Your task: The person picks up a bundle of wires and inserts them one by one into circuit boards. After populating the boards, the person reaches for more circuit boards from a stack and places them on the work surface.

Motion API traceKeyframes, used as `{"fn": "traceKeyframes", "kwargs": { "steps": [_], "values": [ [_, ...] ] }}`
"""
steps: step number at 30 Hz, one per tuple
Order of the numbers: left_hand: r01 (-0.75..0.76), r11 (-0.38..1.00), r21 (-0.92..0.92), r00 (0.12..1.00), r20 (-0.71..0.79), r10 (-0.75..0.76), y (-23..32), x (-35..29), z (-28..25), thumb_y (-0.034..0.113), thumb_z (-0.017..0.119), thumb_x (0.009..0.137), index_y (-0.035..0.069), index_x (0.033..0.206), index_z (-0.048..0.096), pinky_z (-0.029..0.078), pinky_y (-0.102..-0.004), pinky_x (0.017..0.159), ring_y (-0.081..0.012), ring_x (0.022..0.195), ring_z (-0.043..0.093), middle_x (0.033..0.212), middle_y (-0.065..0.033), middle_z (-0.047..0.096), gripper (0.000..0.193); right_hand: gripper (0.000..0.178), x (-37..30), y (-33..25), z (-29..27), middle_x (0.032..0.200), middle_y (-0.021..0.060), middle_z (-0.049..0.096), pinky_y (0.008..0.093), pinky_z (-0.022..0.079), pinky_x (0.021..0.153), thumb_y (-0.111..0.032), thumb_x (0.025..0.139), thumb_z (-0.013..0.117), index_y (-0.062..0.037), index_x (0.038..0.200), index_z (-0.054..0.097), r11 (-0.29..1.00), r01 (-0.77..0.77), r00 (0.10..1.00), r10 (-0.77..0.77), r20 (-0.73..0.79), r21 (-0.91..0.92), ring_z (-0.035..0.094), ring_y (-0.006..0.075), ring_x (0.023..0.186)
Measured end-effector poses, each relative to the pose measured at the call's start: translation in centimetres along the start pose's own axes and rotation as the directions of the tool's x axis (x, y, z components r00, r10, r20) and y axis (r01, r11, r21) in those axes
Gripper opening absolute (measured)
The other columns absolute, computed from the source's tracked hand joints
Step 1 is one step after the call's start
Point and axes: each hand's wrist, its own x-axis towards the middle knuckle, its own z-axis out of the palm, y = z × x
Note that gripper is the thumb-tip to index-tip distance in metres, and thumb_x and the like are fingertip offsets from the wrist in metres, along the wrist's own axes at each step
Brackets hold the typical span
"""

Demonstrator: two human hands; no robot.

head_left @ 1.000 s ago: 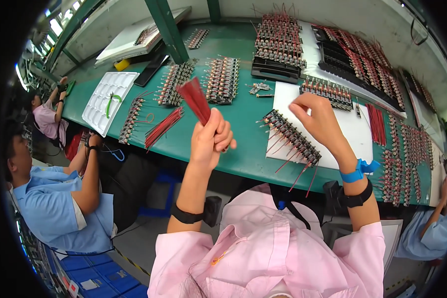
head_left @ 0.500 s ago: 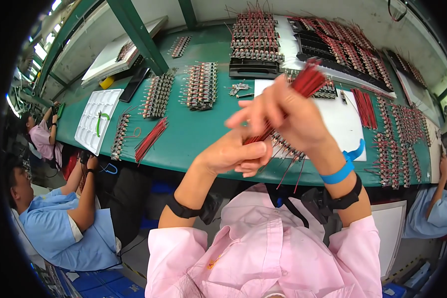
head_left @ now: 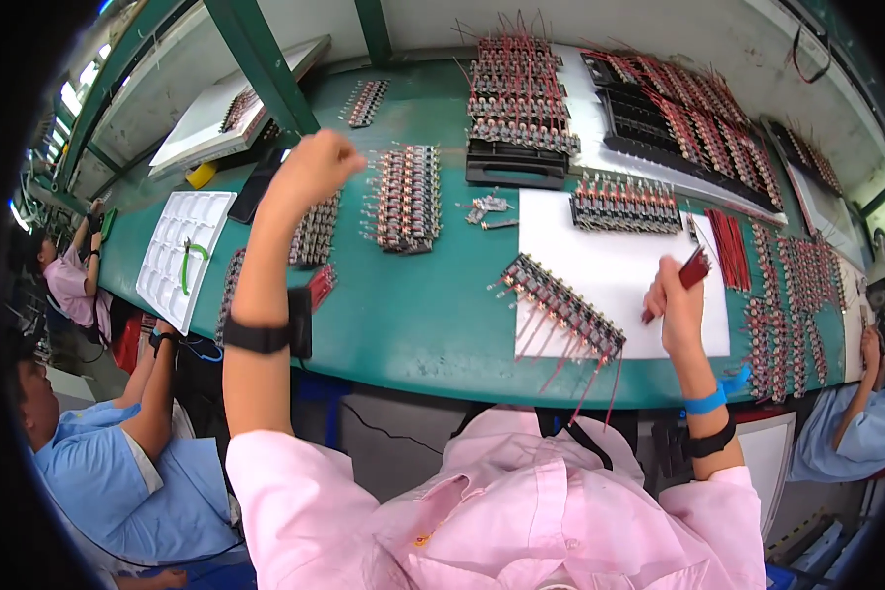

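Note:
My right hand [head_left: 677, 307] is wrapped round a bundle of red and dark wires [head_left: 696, 267], held above the right part of a white board [head_left: 546, 221]. On that board a slanted row of small motor-like parts [head_left: 565, 307] has red wires trailing over the table's front edge. Behind it stands another row of these parts [head_left: 624, 208]. My left hand [head_left: 317, 175] is raised at the left, its fingers curled closed; what they hold, if anything, is hidden. Below it are a block of part rows [head_left: 315, 234] and a small red wire bundle [head_left: 321, 285], partly covered by my forearm.
More part rows [head_left: 403, 202] stand mid-table, with wired rows [head_left: 521, 93] and black trays [head_left: 649, 128] behind. Red wires [head_left: 728, 251] lie at the right. A white compartment tray [head_left: 162, 261] holds green cutters [head_left: 187, 267]. Co-workers sit on both sides. A green post [head_left: 265, 69] rises at the back.
My hands, together on the wire bundle before, have parted. The left has swung up and left without the bundle; the right has moved right and down with it, uncovering the white board.

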Motion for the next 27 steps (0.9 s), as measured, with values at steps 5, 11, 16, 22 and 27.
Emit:
{"fn": "traceKeyframes", "kwargs": {
  "steps": [5, 11, 16, 22, 27],
  "values": [
    [0.209, 0.967, 0.147, 0.975, 0.041, -0.217, -7.6, 10.1, 2.3, 0.02, 0.058, 0.066, 0.002, 0.077, 0.058, 0.043, -0.035, 0.07, -0.0296, 0.079, 0.054, 0.079, -0.0163, 0.057, 0.021, 0.03, -0.4, 2.9, 0.0, 0.042, -0.0028, 0.03, 0.0219, 0.026, 0.037, -0.019, 0.08, 0.046, -0.0086, 0.055, 0.034, 0.999, -0.032, 0.998, 0.031, -0.047, -0.005, 0.027, 0.0067, 0.035],
    [0.259, 0.912, 0.317, 0.951, 0.081, -0.298, -13.6, 17.6, 7.5, 0.02, 0.053, 0.068, 0.005, 0.087, 0.055, 0.042, -0.0371, 0.072, -0.0296, 0.085, 0.053, 0.091, -0.016, 0.055, 0.024, 0.034, -1.0, 3.4, -0.8, 0.041, -0.0026, 0.025, 0.0239, 0.026, 0.04, -0.02, 0.082, 0.043, -0.0099, 0.053, 0.028, 0.981, 0.064, 0.996, -0.051, -0.075, 0.181, 0.023, 0.0077, 0.035],
    [0.32, 0.835, 0.448, 0.907, 0.11, -0.407, -15.4, 20.0, 10.5, 0.019, 0.049, 0.069, 0.007, 0.096, 0.053, 0.039, -0.0402, 0.077, -0.0274, 0.093, 0.051, 0.1, -0.0124, 0.052, 0.029, 0.036, -0.7, 3.4, -0.8, 0.042, -0.0016, 0.024, 0.0241, 0.026, 0.041, -0.023, 0.082, 0.043, -0.0093, 0.053, 0.028, 0.976, 0.07, 0.996, -0.057, -0.067, 0.208, 0.023, 0.009, 0.035],
    [0.408, 0.784, 0.467, 0.853, 0.109, -0.51, -14.8, 21.0, 12.0, 0.019, 0.048, 0.069, 0.009, 0.098, 0.053, 0.035, -0.042, 0.081, -0.0246, 0.097, 0.049, 0.103, -0.0101, 0.052, 0.031, 0.035, -0.6, 3.5, -0.8, 0.042, -0.0015, 0.024, 0.0239, 0.026, 0.041, -0.023, 0.082, 0.043, -0.0092, 0.054, 0.027, 0.978, 0.09, 0.994, -0.078, -0.07, 0.191, 0.023, 0.009, 0.036],
    [0.494, 0.794, 0.356, 0.83, 0.078, -0.552, -14.6, 21.4, 12.4, 0.02, 0.048, 0.069, 0.009, 0.099, 0.052, 0.035, -0.0413, 0.081, -0.025, 0.097, 0.049, 0.104, -0.0103, 0.051, 0.033, 0.035, -0.5, 3.6, -0.5, 0.043, -0.0017, 0.024, 0.0242, 0.026, 0.041, -0.024, 0.082, 0.044, -0.0092, 0.055, 0.027, 0.98, 0.106, 0.993, -0.095, -0.071, 0.17, 0.023, 0.0085, 0.037]
  ]
}}
